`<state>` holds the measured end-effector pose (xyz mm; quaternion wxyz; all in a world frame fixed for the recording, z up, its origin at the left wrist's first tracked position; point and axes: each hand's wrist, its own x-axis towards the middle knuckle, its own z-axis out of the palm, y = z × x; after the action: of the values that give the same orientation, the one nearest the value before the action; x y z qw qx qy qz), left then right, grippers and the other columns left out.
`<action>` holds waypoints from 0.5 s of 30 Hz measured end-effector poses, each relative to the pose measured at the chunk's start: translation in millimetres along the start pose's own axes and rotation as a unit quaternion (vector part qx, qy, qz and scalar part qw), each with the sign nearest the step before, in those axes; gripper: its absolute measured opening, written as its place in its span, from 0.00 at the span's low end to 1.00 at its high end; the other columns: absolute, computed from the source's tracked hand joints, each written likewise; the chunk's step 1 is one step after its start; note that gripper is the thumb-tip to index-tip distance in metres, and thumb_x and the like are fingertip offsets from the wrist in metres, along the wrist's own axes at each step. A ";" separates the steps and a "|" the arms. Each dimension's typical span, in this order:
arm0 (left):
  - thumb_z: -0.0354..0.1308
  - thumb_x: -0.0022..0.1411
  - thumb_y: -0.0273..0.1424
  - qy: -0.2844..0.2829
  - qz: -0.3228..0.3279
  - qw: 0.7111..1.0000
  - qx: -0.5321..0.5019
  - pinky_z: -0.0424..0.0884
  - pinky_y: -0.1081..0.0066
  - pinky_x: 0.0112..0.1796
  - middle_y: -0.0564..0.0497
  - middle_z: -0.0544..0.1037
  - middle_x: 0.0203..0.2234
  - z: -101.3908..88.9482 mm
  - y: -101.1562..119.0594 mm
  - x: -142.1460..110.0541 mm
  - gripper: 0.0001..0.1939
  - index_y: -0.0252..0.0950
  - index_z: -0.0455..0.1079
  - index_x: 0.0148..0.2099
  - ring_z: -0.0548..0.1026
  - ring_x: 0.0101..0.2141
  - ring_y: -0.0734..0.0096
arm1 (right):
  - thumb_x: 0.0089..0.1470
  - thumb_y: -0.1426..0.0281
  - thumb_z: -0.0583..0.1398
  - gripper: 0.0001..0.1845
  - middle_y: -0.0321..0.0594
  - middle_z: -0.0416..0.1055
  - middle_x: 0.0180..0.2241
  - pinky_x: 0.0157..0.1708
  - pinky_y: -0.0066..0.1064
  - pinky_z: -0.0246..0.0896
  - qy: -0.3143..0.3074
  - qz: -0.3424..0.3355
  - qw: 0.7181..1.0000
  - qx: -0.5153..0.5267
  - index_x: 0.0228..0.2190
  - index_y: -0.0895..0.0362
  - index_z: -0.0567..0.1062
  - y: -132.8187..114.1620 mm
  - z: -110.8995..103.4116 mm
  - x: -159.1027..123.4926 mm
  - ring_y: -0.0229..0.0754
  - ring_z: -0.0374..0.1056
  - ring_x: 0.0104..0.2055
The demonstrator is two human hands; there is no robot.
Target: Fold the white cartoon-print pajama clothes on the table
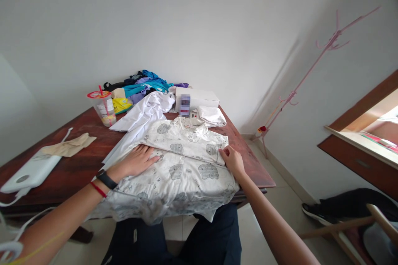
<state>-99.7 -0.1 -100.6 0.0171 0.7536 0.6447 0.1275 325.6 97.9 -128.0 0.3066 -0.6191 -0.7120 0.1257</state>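
Observation:
A white garment printed with grey cartoon animals (183,165) lies spread on the dark wooden table (77,169), its lower part hanging over the near edge. My left hand (138,160) rests flat on the garment's left side, fingers stretched out. My right hand (232,159) is closed in a pinch on the garment's folded edge at the right. A black watch and a red band sit on my left wrist.
A plain white cloth (143,116) lies behind the garment. Farther back are a heap of coloured clothes (146,85), a white box (197,98), a plastic cup with a red straw (104,107), a beige cloth (70,145) and a white device (32,172). A pink coat stand (311,66) is at the right wall.

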 end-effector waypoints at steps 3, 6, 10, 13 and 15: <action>0.49 0.71 0.46 -0.020 0.012 0.999 0.024 0.55 0.53 0.65 0.41 0.70 0.63 -4.2 0.9 -6.3 0.26 0.41 0.66 0.65 0.64 0.65 0.46 | 0.58 0.52 0.59 0.18 0.39 0.73 0.24 0.30 0.32 0.52 0.005 0.002 1.000 0.023 0.27 0.53 0.73 2.8 -0.3 0.6 0.44 0.68 0.28; 0.47 0.72 0.46 0.011 0.012 0.999 0.046 0.56 0.51 0.65 0.38 0.71 0.61 -0.8 2.7 -9.1 0.26 0.37 0.66 0.64 0.66 0.63 0.45 | 0.56 0.54 0.60 0.16 0.39 0.74 0.24 0.30 0.31 0.54 0.012 -0.002 0.999 0.053 0.28 0.53 0.76 6.6 0.5 1.5 0.44 0.69 0.28; 0.48 0.72 0.46 0.079 0.030 0.995 0.047 0.63 0.48 0.62 0.36 0.73 0.59 7.5 1.3 -10.1 0.26 0.37 0.66 0.63 0.69 0.61 0.43 | 0.55 0.55 0.60 0.15 0.38 0.75 0.26 0.32 0.31 0.57 0.032 -0.010 0.995 0.094 0.29 0.54 0.76 12.3 2.8 3.3 0.44 0.69 0.29; 0.47 0.73 0.45 0.100 0.032 0.994 0.039 0.68 0.49 0.57 0.38 0.77 0.54 7.8 0.0 -8.9 0.23 0.37 0.71 0.58 0.73 0.56 0.45 | 0.55 0.55 0.60 0.15 0.38 0.74 0.25 0.32 0.31 0.58 0.059 -0.009 0.991 0.121 0.31 0.54 0.77 15.8 4.6 4.8 0.44 0.68 0.29; 0.46 0.73 0.42 0.109 0.014 0.994 0.020 0.71 0.54 0.54 0.40 0.80 0.50 4.7 0.2 -8.6 0.21 0.37 0.74 0.54 0.77 0.52 0.49 | 0.55 0.56 0.60 0.15 0.38 0.74 0.26 0.32 0.31 0.58 0.062 -0.009 0.989 0.131 0.32 0.54 0.77 16.9 5.5 5.4 0.43 0.68 0.29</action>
<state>-99.7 -7.9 -106.7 -0.0703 0.7440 0.6348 0.1965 335.6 107.6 -140.2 0.4298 -0.5736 -0.6748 0.1759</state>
